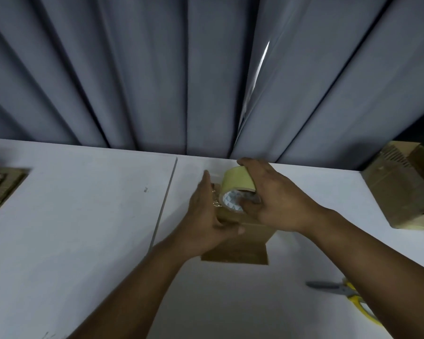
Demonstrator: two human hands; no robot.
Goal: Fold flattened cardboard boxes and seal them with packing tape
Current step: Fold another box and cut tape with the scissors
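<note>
The right hand's fingers (251, 165) curl over the top of a roll of yellowish packing tape (235, 181), and a digit is tucked into its white printed core, so the right hand (279, 199) grips the roll firmly. The roll is held on edge just above the far end of a small cardboard box (242, 250), with a shiny bit of tape showing between roll and box. The left hand's fingers (206, 185) lie straight along the box's left side, the thumb stretched across its top; the left hand (206, 216) presses the box rather than closing round it. The box stands on a white tabletop (83, 216), near its far edge. Yellow-handled scissors (348, 292) lie to the right, partly under the right forearm. A bigger brown carton (402, 187) sits at the far right, flat cardboard (0, 189) at the left edge, and a grey pleated curtain (157, 69) hangs behind.
</note>
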